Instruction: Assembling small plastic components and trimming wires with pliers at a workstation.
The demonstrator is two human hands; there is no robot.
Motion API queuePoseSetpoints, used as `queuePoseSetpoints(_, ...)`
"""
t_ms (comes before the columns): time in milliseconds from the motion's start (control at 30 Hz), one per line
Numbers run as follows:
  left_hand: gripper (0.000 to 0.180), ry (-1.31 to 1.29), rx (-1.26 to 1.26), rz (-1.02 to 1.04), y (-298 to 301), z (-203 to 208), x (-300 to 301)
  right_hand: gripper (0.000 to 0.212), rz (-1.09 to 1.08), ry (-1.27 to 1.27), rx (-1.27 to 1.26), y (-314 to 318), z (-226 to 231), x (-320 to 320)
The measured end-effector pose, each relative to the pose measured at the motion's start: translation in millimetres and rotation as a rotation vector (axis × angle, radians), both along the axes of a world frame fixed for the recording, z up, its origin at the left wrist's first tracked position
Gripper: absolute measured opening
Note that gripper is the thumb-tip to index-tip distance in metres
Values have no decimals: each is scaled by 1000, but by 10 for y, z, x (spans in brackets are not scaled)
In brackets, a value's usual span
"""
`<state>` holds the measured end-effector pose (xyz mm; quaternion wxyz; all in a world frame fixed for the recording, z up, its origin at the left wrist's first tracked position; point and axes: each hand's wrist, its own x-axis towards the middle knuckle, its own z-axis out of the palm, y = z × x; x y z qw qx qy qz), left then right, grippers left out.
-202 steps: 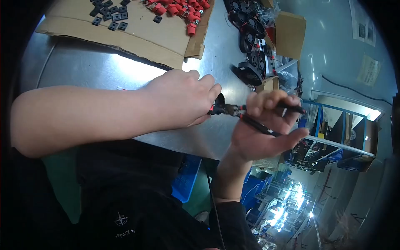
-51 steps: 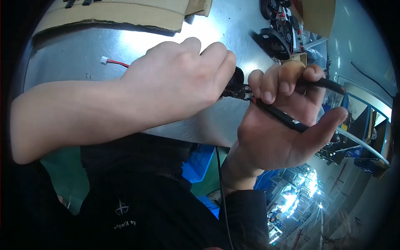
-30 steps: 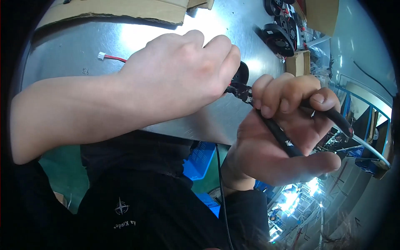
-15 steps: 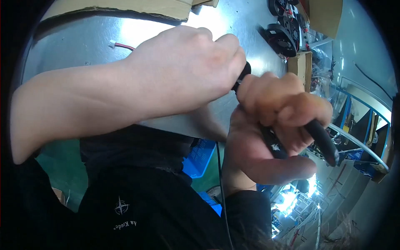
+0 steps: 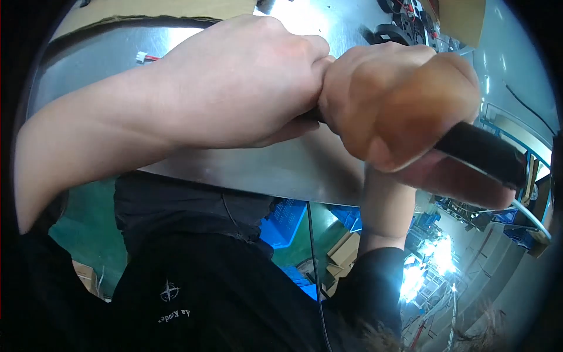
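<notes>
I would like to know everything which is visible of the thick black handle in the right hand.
The thick, smooth black handle looks like plastic or rubber. It sticks out of the closed, bare right hand, sloping down toward the right side of the picture, and ends bluntly. A thin pale line runs along its lower edge. The outstretched bare thumb shows just below; whether it touches the handle, I cannot tell. Whatever continues inside the fist is hidden.

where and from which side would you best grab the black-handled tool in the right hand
Probably by the long black handle, coming from the right: its free end juts out of the right hand toward the picture's right, leaving a stretch uncovered. The rest is hidden, and the left hand crowds the opposite side.
</notes>
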<state>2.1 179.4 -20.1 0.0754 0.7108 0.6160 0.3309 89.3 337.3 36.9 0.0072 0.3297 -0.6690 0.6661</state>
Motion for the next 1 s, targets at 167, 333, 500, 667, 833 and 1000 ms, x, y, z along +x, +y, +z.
queuePoseSetpoints(167,26,18,-46,62,49,10,45,55,308,-130,-92,100,-80,-181)
queuePoseSetpoints(333,29,18,138,-21,-42,-89,-58,48,632,-237,-205,202,-240,-328)
queuePoseSetpoints(500,33,-195,-43,-85,-13,-79,-43,61,886,-359,-49,590,-285,-317)
queuePoseSetpoints(667,40,-108,97,-116,-15,18,-38,77,-131,-424,-256,48,33,126)
queuePoseSetpoints(833,56,111,57,51,-47,78,69,95,-871,-199,-312,-262,277,758)
queuePoseSetpoints(1000,58,173,83,72,-66,43,71,92,-943,83,-118,-519,93,881)
